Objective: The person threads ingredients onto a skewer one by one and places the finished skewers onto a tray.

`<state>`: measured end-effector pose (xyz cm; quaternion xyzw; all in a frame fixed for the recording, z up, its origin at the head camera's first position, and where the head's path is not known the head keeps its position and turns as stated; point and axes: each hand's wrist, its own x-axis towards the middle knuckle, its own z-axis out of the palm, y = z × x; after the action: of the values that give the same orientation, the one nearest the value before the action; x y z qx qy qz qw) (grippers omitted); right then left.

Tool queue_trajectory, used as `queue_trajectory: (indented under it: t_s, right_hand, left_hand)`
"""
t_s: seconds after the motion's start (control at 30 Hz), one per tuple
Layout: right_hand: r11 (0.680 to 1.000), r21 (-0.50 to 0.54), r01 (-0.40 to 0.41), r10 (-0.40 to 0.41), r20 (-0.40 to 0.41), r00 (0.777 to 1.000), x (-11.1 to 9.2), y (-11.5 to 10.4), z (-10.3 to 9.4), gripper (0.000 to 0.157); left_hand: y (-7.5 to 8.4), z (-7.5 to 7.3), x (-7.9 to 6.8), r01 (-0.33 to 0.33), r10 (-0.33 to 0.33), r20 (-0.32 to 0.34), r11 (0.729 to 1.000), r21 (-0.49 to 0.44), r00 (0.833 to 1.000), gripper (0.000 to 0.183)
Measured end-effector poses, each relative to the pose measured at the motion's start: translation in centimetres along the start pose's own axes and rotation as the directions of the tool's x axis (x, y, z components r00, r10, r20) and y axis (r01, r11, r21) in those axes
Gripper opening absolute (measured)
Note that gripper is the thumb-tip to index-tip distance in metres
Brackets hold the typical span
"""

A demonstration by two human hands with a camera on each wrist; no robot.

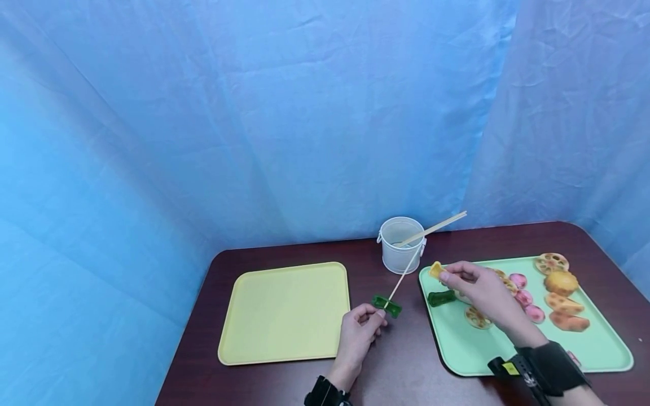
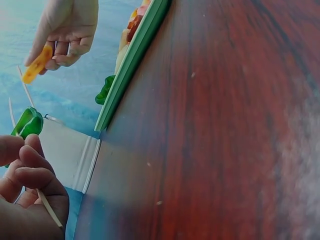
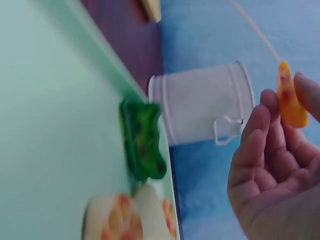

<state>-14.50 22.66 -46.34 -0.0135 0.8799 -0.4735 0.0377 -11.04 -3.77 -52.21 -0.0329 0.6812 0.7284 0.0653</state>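
My left hand (image 1: 359, 332) grips a thin wooden skewer (image 1: 404, 276) low down, just below a green pepper piece (image 1: 387, 306) threaded on it. The skewer's tail shows under the fingers in the left wrist view. Between thumb and fingertips, my right hand (image 1: 474, 285) pinches a small yellow-orange food piece (image 3: 291, 97), raised above the left rim of the green tray (image 1: 474, 352). In the head view this piece is apart from the skewer tip. A second green pepper piece (image 3: 144, 139) lies on the tray below the right hand.
A white bucket (image 1: 401, 254) with skewers (image 1: 439, 226) leaning in it stands at the back. The yellow tray (image 1: 284, 316) lies left. On the green tray are lotus root slices (image 1: 551, 263), pink round pieces (image 1: 523, 298) and brownish pieces (image 1: 569, 322). A blue curtain (image 1: 325, 124) hangs behind the table.
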Motion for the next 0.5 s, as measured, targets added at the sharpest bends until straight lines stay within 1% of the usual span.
queue_trajectory:
  t_s: [0.07, 0.13, 0.27, 0.37, 0.5]
  right_hand:
    - [0.996, 0.061, -0.06, 0.059, 0.017, 0.998, 0.03, -0.18, -0.03, 0.061]
    - [0.988, 0.118, -0.102, 0.098, 0.034, 0.995, 0.05, -0.37, -0.07, 0.066]
    - [0.964, 0.219, -0.15, 0.142, 0.05, 0.989, 0.15, -0.58, -0.16, 0.071]
    - [0.954, 0.25, -0.168, 0.161, 0.047, 0.986, 0.23, -0.6, -0.2, 0.073]
    - [0.952, 0.249, -0.178, 0.177, 0.026, 0.984, 0.37, -0.55, -0.16, 0.074]
  left_hand:
    - [-0.01, 0.0, 0.0, 0.003, -0.003, 0.007, 1.0, 0.004, 1.0, 0.021]
    - [0.01, 0.0, -0.02, 0.005, -0.005, 0.012, 1.0, 0.006, 1.0, 0.021]
    - [0.03, -0.02, -0.09, 0.006, -0.007, 0.019, 1.0, 0.005, 1.0, 0.021]
    - [-0.05, -0.07, -0.18, 0.01, -0.01, 0.025, 1.0, 0.009, 1.0, 0.021]
    - [-0.14, -0.07, -0.31, 0.022, -0.023, 0.04, 0.999, 0.031, 0.999, 0.021]
